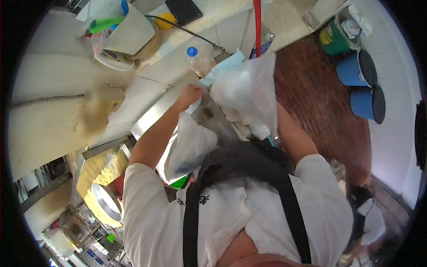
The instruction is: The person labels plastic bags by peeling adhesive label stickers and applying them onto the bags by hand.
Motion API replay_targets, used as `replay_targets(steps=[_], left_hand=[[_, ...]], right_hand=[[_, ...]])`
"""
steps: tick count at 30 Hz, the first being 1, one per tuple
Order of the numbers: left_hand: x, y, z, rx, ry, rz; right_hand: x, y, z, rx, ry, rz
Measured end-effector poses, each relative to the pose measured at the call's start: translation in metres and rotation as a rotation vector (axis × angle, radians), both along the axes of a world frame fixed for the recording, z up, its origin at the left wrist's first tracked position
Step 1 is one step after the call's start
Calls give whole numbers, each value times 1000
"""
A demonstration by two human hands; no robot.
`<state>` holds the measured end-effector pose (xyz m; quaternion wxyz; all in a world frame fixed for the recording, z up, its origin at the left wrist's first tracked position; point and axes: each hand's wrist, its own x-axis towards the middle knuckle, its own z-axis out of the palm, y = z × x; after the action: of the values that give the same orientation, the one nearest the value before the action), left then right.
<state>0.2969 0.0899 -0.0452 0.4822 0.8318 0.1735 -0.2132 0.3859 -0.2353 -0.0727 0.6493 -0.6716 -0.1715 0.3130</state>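
One plastic bag (pixel 244 91) hides the right hand; floor (pixel 318 107) stretches beyond its edge.

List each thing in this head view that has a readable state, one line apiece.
Left hand: fingers curled, at the pale blue sheet
Right hand: hidden by the translucent bag
Translucent bag: spread wide
White bag: bulging, creased
Clear bottle: blue cap on
Blue buckets: standing side by side
Black phone-like slab: lying flat
Metal bowl: resting on yellow pieces
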Motion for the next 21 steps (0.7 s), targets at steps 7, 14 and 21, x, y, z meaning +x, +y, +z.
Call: replay_targets(steps=[7, 14, 21], left_hand=[[-10, 0, 42, 167, -445, -246], [-1, -35, 64, -110, -440, -342], [10, -21, -26, 203, -664, -572]], right_hand=[[-18, 39, 76, -88, -329, -370], [-54, 71, 122, -266, -598, 20], [-26, 62, 54, -282, -400, 94]])
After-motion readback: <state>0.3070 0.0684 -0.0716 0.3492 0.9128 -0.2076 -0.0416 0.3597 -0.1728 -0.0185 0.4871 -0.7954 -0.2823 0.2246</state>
